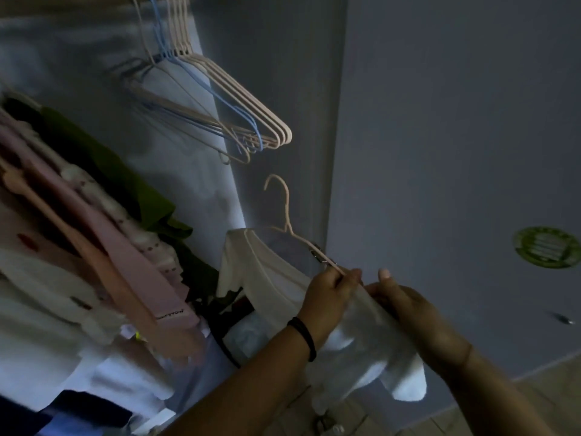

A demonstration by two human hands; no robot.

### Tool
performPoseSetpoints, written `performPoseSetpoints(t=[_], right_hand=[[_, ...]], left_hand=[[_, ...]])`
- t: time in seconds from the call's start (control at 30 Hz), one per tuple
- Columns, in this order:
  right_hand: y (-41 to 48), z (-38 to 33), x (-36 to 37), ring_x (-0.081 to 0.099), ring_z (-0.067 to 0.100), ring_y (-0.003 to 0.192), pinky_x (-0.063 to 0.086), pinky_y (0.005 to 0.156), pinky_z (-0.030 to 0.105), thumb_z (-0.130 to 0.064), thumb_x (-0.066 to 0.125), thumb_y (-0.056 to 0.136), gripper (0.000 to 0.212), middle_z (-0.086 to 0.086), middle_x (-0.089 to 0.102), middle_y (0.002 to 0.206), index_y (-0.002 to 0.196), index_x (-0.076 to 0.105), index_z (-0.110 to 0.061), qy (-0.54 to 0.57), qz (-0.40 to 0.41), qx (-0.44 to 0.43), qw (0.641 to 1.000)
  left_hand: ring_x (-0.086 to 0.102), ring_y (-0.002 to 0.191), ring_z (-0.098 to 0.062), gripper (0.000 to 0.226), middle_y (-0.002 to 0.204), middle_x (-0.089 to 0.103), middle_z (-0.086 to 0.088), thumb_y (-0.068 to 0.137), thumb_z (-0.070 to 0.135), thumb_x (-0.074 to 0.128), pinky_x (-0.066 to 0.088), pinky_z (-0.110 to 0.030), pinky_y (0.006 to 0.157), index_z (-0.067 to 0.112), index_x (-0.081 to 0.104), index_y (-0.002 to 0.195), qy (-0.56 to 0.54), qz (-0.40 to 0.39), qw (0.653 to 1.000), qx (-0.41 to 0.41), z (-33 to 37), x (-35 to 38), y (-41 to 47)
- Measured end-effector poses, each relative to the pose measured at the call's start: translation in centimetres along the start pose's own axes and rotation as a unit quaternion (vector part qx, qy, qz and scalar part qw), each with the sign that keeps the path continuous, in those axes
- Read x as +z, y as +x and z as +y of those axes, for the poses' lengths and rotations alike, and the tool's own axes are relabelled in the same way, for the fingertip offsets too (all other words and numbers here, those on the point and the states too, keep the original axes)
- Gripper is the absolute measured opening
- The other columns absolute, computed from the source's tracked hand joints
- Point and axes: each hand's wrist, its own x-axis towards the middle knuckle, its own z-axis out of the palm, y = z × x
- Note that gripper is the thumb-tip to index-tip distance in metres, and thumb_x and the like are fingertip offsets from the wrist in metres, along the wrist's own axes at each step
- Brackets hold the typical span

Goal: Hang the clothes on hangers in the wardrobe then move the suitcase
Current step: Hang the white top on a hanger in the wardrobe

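A white garment [267, 278] hangs over a pale pink hanger [284, 209], held low in front of the open wardrobe. My left hand [330, 294], with a black band on its wrist, pinches the hanger's right arm near a metal clip. My right hand [405, 306] grips the white cloth just right of that spot, thumb up. The garment's lower part droops beneath both hands. The hanger's hook points up and is free of the rail. No suitcase is in view.
Several empty pink and blue hangers [220, 102] hang from the rail at the top. Pink, white and green clothes [94, 234] hang at the left. The grey wardrobe door [440, 152] with a green sticker [547, 247] stands at the right.
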Motion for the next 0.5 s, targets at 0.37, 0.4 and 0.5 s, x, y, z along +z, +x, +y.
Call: performPoseSetpoints(t=[0.37, 0.4, 0.5], right_hand=[[3.6, -1.5, 2.3, 0.045, 0.011, 0.055, 0.039, 0.056, 0.023, -0.062, 0.044, 0.088, 0.064, 0.003, 0.049, 0.06, 0.067, 0.051, -0.002, -0.065, 0.089, -0.142, 0.984], [4.0, -2.2, 2.5, 0.045, 0.007, 0.056, 0.037, 0.055, 0.022, -0.055, 0.045, 0.089, 0.057, 0.0, 0.048, 0.059, 0.064, 0.049, -0.004, -0.051, 0.089, -0.148, 0.984], [5.0, -4.4, 3.4, 0.046, 0.006, 0.056, 0.039, 0.055, 0.021, -0.041, 0.045, 0.086, 0.041, -0.005, 0.048, 0.058, 0.06, 0.05, -0.01, -0.007, 0.065, -0.167, 0.984]], left_hand=[[0.06, 0.083, -0.016, 0.019, 0.084, 0.064, -0.002, 0.095, 0.03, 0.053, 0.05, -0.037, 0.085, 0.014, 0.064, 0.093, -0.031, 0.094, 0.994, 0.039, 4.4, -3.6, 3.0], [0.06, 0.085, -0.016, 0.02, 0.088, 0.063, -0.001, 0.094, 0.029, 0.054, 0.049, -0.036, 0.086, 0.012, 0.062, 0.102, -0.04, 0.121, 0.99, 0.056, 5.1, -4.1, 3.2], [0.06, 0.088, -0.017, 0.031, 0.096, 0.062, -0.003, 0.092, 0.021, 0.058, 0.05, -0.035, 0.086, 0.014, 0.05, 0.121, -0.065, 0.193, 0.973, 0.105, 7.3, -5.8, 3.9]])
